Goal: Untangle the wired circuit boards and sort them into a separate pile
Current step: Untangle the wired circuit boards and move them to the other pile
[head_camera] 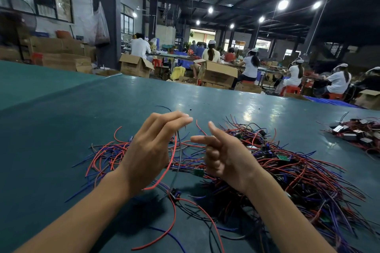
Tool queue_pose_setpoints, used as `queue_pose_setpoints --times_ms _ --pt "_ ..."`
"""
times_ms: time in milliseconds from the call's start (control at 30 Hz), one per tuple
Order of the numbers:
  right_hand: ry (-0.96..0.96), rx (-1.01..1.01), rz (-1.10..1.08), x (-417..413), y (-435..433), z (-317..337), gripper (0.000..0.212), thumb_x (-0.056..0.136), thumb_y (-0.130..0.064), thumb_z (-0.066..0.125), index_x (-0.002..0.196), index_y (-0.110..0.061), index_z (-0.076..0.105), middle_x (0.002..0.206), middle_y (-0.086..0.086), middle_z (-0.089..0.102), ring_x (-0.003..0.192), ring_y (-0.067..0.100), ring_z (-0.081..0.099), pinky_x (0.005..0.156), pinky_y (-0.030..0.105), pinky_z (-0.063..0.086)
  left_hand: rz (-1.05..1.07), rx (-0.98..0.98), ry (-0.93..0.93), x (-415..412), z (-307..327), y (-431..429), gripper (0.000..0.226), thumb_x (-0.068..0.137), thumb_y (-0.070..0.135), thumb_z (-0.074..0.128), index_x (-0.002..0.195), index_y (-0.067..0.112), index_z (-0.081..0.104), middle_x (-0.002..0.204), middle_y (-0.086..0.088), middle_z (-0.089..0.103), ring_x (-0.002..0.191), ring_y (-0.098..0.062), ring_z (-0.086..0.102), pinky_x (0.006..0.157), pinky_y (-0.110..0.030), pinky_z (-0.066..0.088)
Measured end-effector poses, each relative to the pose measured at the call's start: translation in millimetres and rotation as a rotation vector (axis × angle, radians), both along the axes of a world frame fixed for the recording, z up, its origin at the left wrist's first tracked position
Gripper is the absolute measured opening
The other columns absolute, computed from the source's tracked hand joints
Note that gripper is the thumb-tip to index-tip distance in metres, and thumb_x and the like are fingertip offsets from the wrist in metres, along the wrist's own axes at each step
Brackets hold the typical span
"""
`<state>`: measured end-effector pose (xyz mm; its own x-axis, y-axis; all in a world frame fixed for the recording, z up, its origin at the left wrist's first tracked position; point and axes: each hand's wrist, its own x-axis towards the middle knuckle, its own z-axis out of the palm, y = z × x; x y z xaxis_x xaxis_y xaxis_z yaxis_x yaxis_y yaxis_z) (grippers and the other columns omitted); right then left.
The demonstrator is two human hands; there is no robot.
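**Green bench, factory hall: one wired board lifted**

The green table fills the foreground, and seated workers sit at benches behind it. I log the left hand raised, fingertips pinched together on a red wire and a dark wire. Their small circuit board hangs low, at the table. The right hand is beside it, thumb and forefinger spread, the other fingers curled; I cannot tell if they hold anything. The tangled pile lies right, a looser spread of wired boards left.
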<state>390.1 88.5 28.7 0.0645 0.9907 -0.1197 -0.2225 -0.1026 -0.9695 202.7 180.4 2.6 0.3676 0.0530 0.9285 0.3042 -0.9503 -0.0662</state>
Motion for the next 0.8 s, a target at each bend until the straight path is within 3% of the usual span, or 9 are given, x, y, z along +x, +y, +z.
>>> queue_pose_setpoints --times_ms 67,100,167,233,533,633,733,800 --pt "-0.029 -0.03 0.06 -6.5 -0.8 -0.3 0.057 0.087 -0.068 0.06 0.097 -0.016 0.081 0.06 -0.006 0.032 0.047 0.01 0.031 0.041 0.022 0.027 -0.048 0.02 0.065 3.8 -0.6 -4.8 0.066 0.08 -0.025 0.051 0.137 0.008 0.056 0.137 -0.003 0.058 0.112 -0.028 0.058 0.098 -0.042 0.048" --pt "-0.026 -0.035 0.077 -9.2 -1.2 -0.3 0.053 0.086 -0.067 0.062 0.085 -0.017 0.079 0.061 -0.005 0.033 0.046 0.01 0.033 0.04 0.022 0.027 -0.073 0.024 0.099 6.0 -1.3 -7.5 0.065 0.08 -0.025 0.05 0.136 0.007 0.057 0.138 -0.003 0.058 0.111 -0.027 0.057 0.098 -0.041 0.048" --pt "0.031 -0.03 0.101 -13.1 -2.4 -0.6 0.042 0.083 -0.057 0.067 0.063 -0.021 0.062 0.059 -0.005 0.036 0.044 0.009 0.035 0.038 0.02 0.026 -0.127 0.022 0.157 10.6 -2.4 -13.1 0.063 0.08 -0.024 0.043 0.134 0.005 0.06 0.138 -0.005 0.059 0.11 -0.028 0.058 0.1 -0.039 0.048" --pt "0.112 -0.007 0.097 -13.8 -3.6 -1.4 0.033 0.078 -0.044 0.067 0.057 -0.023 0.053 0.057 -0.005 0.037 0.042 0.007 0.036 0.036 0.018 0.028 -0.171 0.011 0.2 14.3 -2.6 -17.7 0.066 0.079 -0.023 0.04 0.135 0.006 0.059 0.139 -0.005 0.059 0.11 -0.028 0.057 0.103 -0.036 0.046" --pt "0.244 0.045 0.122 -11.4 -4.1 -1.0 0.029 0.08 -0.039 0.072 0.06 -0.024 0.056 0.057 -0.008 0.038 0.043 0.004 0.038 0.033 0.016 0.029 -0.257 -0.056 0.164 18.2 -4.6 -20.8 0.065 0.084 -0.025 0.046 0.136 0.013 0.054 0.141 0.001 0.057 0.108 -0.027 0.056 0.101 -0.033 0.045" --pt "0.32 0.058 0.132 -10.8 -4.4 -1.5 0.031 0.071 -0.037 0.083 0.064 -0.023 0.056 0.056 -0.008 0.038 0.041 0.003 0.038 0.032 0.014 0.028 -0.311 -0.085 0.161 18.8 -4.6 -22.1 0.07 0.081 -0.029 0.052 0.138 0.014 0.052 0.144 0.003 0.055 0.112 -0.028 0.056 0.1 -0.036 0.047" --pt "0.362 0.084 0.158 -11.2 -5.1 -2.9 0.047 0.05 -0.029 0.098 0.067 -0.022 0.055 0.056 -0.008 0.04 0.041 0.003 0.038 0.033 0.014 0.027 -0.35 -0.107 0.152 21.5 -5.3 -25.8 0.074 0.078 -0.031 0.055 0.138 0.013 0.052 0.142 0.002 0.056 0.112 -0.027 0.056 0.098 -0.035 0.047" --pt "0.338 0.089 0.13 -11.9 -4.7 -1.5 0.045 0.047 -0.025 0.097 0.066 -0.021 0.056 0.057 -0.007 0.036 0.041 0.003 0.037 0.032 0.014 0.028 -0.353 -0.123 0.146 23.0 -5.3 -27.5 0.077 0.075 -0.033 0.056 0.137 0.013 0.052 0.139 0.0 0.057 0.11 -0.026 0.056 0.098 -0.033 0.047"
